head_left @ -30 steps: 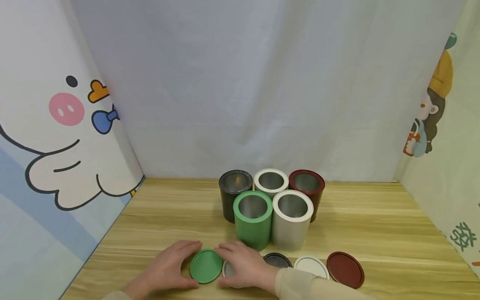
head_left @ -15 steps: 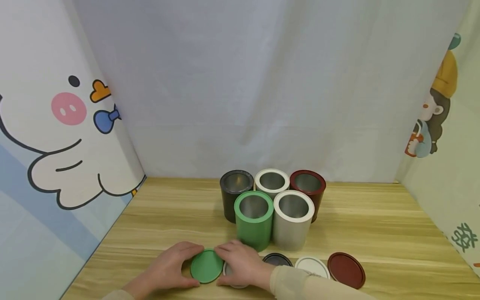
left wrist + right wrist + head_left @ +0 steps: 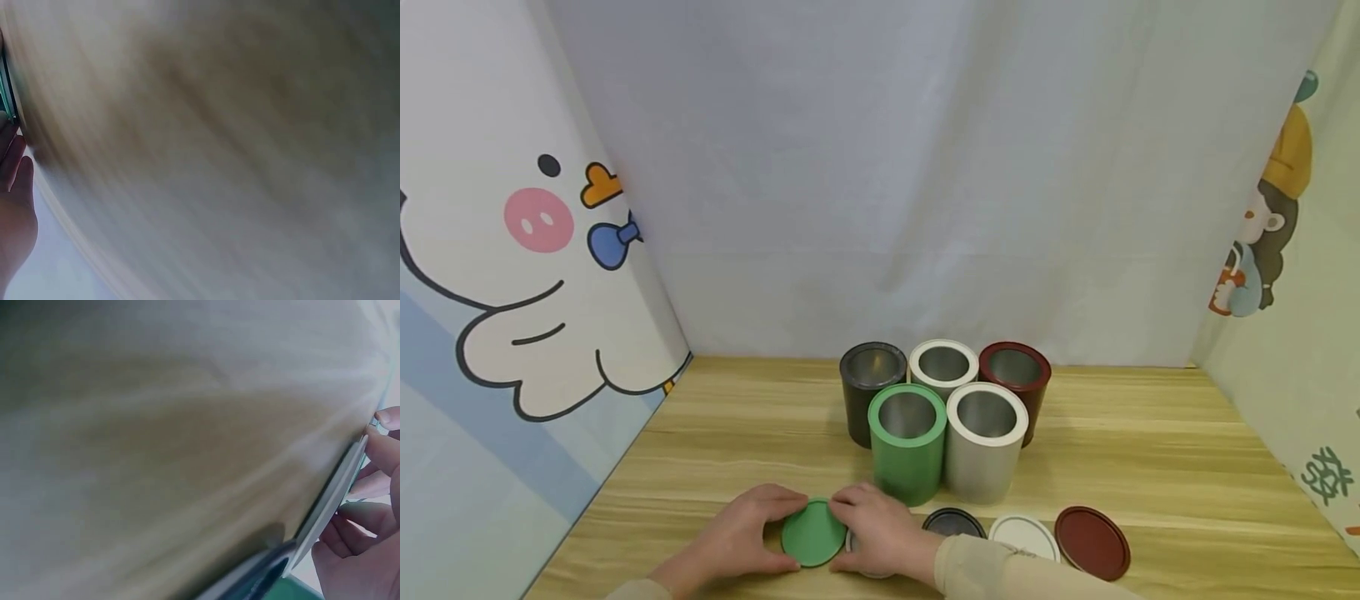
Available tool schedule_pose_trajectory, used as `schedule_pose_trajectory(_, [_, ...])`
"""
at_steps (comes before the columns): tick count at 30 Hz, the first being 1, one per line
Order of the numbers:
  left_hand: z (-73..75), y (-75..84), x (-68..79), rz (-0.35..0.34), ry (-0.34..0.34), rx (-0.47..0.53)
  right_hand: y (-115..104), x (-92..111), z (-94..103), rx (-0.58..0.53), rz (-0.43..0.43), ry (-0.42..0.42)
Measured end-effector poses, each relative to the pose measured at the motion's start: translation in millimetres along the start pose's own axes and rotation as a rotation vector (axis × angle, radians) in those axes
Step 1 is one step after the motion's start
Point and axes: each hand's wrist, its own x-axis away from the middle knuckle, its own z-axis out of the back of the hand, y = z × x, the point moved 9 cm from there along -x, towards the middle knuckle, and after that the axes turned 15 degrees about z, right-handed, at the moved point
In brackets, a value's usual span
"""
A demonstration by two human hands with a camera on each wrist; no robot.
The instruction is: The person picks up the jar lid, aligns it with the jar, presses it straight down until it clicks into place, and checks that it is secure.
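Note:
A round green lid [image 3: 814, 533] lies on the wooden table between my hands. My left hand [image 3: 747, 532] holds its left side, fingertips at the upper edge and thumb at the lower. From the right, my right hand [image 3: 883, 532] curls its fingers and thumb to the lid's other side. Under the right palm, a light grey lid [image 3: 851, 541] is mostly covered. In the left wrist view, only part of the hand [image 3: 17, 219] shows at the left border. The right wrist view has fingers beside the thin edge of a pale lid [image 3: 331, 503].
Behind the hands several cans stand open-topped and close together: green [image 3: 907, 471], light grey [image 3: 981, 468], black [image 3: 856, 408], white [image 3: 943, 382] and dark red [image 3: 1037, 396]. A black lid [image 3: 953, 523], a white lid [image 3: 1024, 536] and a dark red lid [image 3: 1092, 543] lie to the right.
My right hand has shifted very slightly left against the green lid. The left hand, the cans and the other lids stay where they were.

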Motion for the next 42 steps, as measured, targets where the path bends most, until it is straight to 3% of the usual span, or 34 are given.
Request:
schedule_pose_trajectory(13, [0.0,-2.6,-2.5,0.040,-0.033,0.057,3.2,-1.3,0.6,-0.093,-0.040,-0.001])
schedule_pose_trajectory(20, [7.5,2.1,-0.4,0.000,0.006,0.094,5.3,0.7,6.5,-0.143,-0.098,0.043])
schedule_pose_trajectory(29, [26.8,0.0,-4.5,0.038,0.017,0.156,10.6,0.9,15.2,-0.253,-0.122,0.162])
schedule_pose_trajectory(37, [55.6,4.9,-6.9,0.020,0.115,0.162,6.3,0.8,43.8,-0.288,-0.056,0.387])
schedule_pose_trajectory(42, [69.7,8.1,-6.8,0.019,0.149,0.184,3.2,0.8,59.6,-0.280,-0.025,0.460])
